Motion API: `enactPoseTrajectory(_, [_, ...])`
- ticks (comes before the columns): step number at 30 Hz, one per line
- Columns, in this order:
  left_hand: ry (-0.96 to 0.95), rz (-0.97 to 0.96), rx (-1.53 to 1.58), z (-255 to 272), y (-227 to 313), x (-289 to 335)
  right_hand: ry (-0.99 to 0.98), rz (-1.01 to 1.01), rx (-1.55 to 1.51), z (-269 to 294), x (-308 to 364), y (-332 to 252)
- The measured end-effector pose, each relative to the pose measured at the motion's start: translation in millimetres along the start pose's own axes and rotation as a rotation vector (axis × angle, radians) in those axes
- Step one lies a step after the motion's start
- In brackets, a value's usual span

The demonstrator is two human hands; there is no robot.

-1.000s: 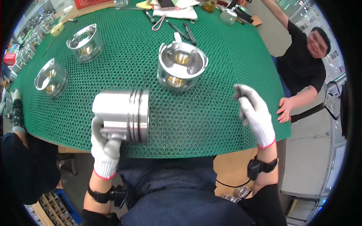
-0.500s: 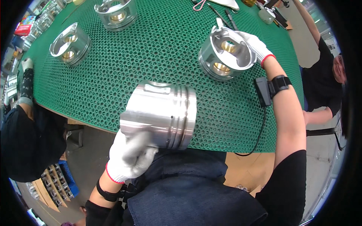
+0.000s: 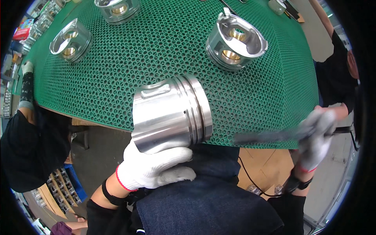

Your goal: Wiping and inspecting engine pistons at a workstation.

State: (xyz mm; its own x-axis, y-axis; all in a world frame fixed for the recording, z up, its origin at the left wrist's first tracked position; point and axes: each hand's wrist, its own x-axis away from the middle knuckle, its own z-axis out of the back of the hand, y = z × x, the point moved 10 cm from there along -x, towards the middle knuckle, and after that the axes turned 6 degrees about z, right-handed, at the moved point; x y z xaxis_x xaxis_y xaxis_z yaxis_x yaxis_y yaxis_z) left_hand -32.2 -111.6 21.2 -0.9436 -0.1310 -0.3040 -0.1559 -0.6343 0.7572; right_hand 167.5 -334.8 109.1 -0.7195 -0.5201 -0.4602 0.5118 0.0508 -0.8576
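A shiny metal piston (image 3: 164, 113) lies on its side at the near table edge, its ring grooves facing right. My left hand (image 3: 154, 168), in a white knit glove with a red cuff, grips it from below, fingers partly hidden behind the metal. Off to the right, past the table edge, my gloved right hand (image 3: 317, 135) is smeared by motion. A long dark stick-like tool (image 3: 270, 137) extends leftward from it; blur hides its exact kind. Another piston (image 3: 244, 45) with brass-coloured pin bores stands farther back on the right, touched by neither hand.
Green perforated matting (image 3: 164, 51) covers the table. Two more pistons, one at the left (image 3: 80, 45) and one at the back (image 3: 121, 17), stand on it. Co-workers are at the left (image 3: 27, 149) and right (image 3: 337, 78). A black cable (image 3: 250, 178) hangs near my right wrist.
My right hand has left the far right piston and swung down to the right, now with the dark tool. The piston in my left hand has shifted slightly right and tilted.
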Motion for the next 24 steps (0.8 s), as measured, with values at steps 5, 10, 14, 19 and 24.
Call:
enactPoseTrajectory(5, [-0.041,-0.035,-0.136,-16,19,-7,-0.361,-0.030,-0.074,-71,50,4])
enactPoseTrajectory(10, [-0.048,-0.037,-0.273,-25,22,0,-0.571,0.223,0.088,-98,50,-16])
enactPoseTrajectory(14, [-0.108,-0.019,-0.207,-24,20,1,-0.775,0.273,0.105,-84,52,-41])
enactPoseTrajectory(19, [-0.121,0.042,-0.186,-27,15,3,-0.331,0.387,0.087,-52,44,-48])
enactPoseTrajectory(24, [-0.140,0.055,-0.161,-25,16,-2,-0.285,0.478,0.353,-64,26,-42])
